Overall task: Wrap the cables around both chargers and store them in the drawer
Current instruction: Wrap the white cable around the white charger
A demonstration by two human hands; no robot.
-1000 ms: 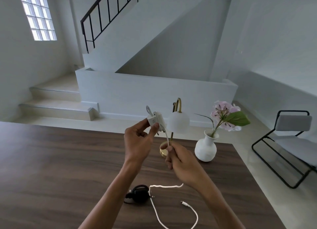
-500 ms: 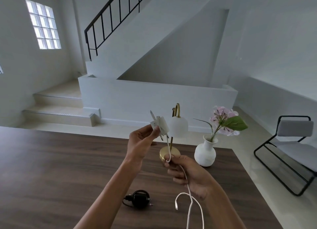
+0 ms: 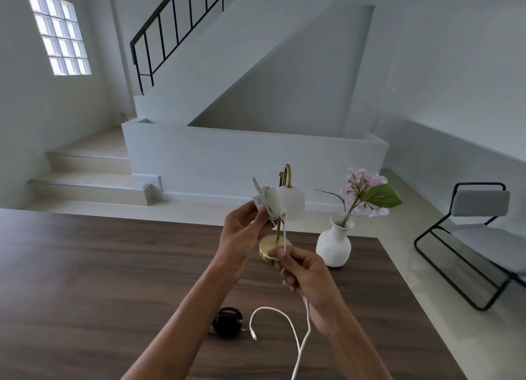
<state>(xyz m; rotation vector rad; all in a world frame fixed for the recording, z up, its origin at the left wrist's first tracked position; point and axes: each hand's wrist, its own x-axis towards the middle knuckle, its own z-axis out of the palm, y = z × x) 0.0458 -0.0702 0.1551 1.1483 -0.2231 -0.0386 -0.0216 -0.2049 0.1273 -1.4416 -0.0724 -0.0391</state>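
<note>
My left hand (image 3: 242,234) holds a white charger (image 3: 269,204) up above the table, with a few turns of white cable around it. The white cable (image 3: 296,334) runs down from the charger through my right hand (image 3: 306,277), which pinches it just below. The loose end loops over the table and its plug tip lies near the black charger (image 3: 227,321). That black charger rests on the wooden table (image 3: 99,280) with its black cable wound around it. No drawer is in view.
A brass lamp with a white globe (image 3: 290,206) stands right behind the white charger. A white vase with a pink flower (image 3: 336,243) sits to its right near the table's far edge. A black-framed chair (image 3: 478,237) stands on the floor at right.
My right hand has slid down the cable and drawn it taut below the charger. The loose end has shifted on the table, with its plug tip now beside the black charger.
</note>
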